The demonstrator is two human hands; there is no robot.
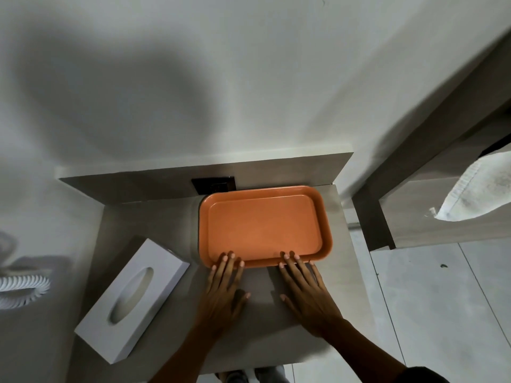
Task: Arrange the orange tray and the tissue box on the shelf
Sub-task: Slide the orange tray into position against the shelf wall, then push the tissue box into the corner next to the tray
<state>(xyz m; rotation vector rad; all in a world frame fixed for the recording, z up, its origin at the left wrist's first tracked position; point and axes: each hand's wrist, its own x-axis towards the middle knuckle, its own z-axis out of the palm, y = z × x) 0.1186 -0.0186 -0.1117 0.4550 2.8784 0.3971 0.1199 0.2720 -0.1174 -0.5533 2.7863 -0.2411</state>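
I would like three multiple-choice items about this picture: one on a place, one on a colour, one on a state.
1. Where does the tissue box lie relative to the tray?
A. inside it
B. to its left, apart from it
C. on top of it

2. What colour is the tray?
A. orange
B. blue
C. green

3. How are the left hand and right hand?
A. closed into fists
B. lifting the box
C. flat, fingertips on the tray's near rim

Answers: 1 B, bare shelf shows between them; 2 A, it is plainly orange; 3 C, the fingers are spread and reach the rim.
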